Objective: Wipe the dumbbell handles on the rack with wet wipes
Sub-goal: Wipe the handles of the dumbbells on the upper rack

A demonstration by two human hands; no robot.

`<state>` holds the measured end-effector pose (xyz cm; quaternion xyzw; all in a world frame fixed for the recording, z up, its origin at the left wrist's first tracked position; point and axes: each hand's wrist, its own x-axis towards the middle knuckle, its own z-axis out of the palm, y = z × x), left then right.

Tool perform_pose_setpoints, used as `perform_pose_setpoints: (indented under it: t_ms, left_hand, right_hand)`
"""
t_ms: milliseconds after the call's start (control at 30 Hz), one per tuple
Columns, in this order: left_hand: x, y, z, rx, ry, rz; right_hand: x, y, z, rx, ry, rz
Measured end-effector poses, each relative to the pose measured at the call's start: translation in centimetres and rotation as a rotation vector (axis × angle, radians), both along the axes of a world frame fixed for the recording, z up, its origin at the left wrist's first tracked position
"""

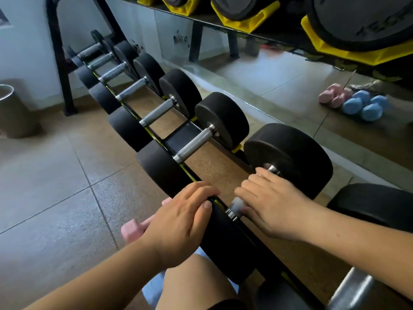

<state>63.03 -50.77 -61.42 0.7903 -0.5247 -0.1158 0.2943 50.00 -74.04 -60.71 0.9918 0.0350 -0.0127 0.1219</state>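
Floor: big grey-beige tiles (55, 175) with thin dark grout lines, a bit glossy.
Mat: speckled cork-brown strip (214, 162) running along the floor next to the mirror.
Wall: plain pale bluish-white (24, 54), far left.
Mirror: pretty sure that's a mirror panel (279, 90) going right down to the floor, with tiles showing in it.
Bin: round brownish container (13, 113) with a metallic rim, standing on the tiles by the left wall.
Odds and ends: little pink weights (333, 97) and blue weights (362, 106) bunched together at right. Can't tell if real or reflected.
Light: soft and kinda dim, with a pale sheen on the tiles.
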Motion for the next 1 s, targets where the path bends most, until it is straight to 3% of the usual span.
perform_pose_setpoints:
  t_ms: [133,367,467,567,633,800,1000]
  left_hand:
    - [0.2,-0.2,-0.2,-0.029,-0.014,-0.008]
    - [0.7,-0.7,1.0,-0.015,-0.092,-0.075]
    - [0.6,-0.7,1.1,-0.001,-0.089,-0.07]
    - [0.6,-0.8,1.0,0.006,-0.108,-0.067]
    - [0.7,-1.0,1.2,0.016,-0.129,-0.077]
    - [1.3,-1.6,1.9,0.048,-0.194,-0.115]
    - [0.8,-2.0,2.0,0.047,-0.219,-0.11]
  right_hand:
    - [0.1,0.3,-0.5,0.019,-0.045,-0.06]
    - [7.2,3.7,2.0,-0.131,0.42,-0.129]
    - [5.1,3.5,2.3,-0.093,0.337,-0.038]
    - [0.9,1.2,1.9,0.057,0.096,-0.09]
    - [-1.3,0.0,1.7,0.009,0.013,-0.129]
    - [0.2,1.4,0.4,-0.055,0.039,-0.237]
    - [0.0,0.5,0.9,0.011,0.041,-0.129]
